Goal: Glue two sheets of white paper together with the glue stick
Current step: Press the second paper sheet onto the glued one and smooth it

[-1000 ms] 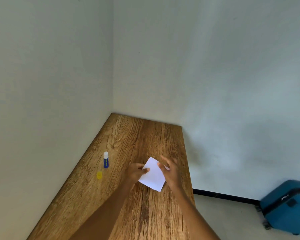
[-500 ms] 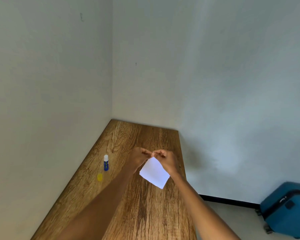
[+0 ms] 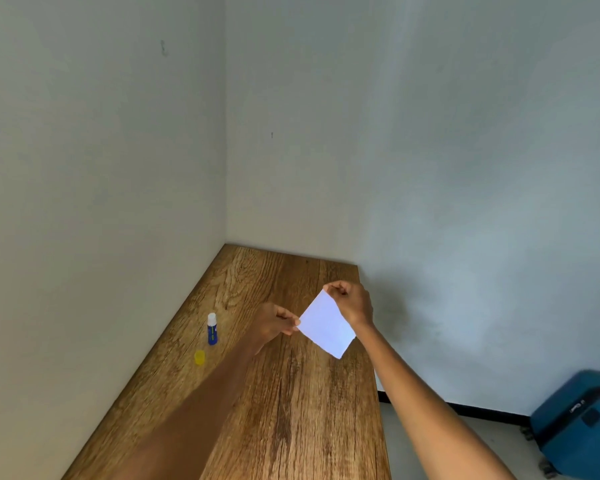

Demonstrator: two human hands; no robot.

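Note:
A small white paper (image 3: 326, 325) is held up above the wooden table (image 3: 291, 410), tilted like a diamond. My left hand (image 3: 272, 323) pinches its left corner and my right hand (image 3: 352, 303) pinches its top corner. I cannot tell whether it is one sheet or two pressed together. A blue glue stick (image 3: 212, 330) stands upright and uncapped near the left wall, well left of my hands. Its yellow cap (image 3: 199, 357) lies on the table just in front of it.
Walls close the table in on the left and at the back. The table's right edge drops off to a pale floor, where a blue wheeled suitcase (image 3: 579, 424) stands at the lower right.
The paper has been lifted off the table and raised. My hands shifted from its sides to its corners, and my right hand moved up and right.

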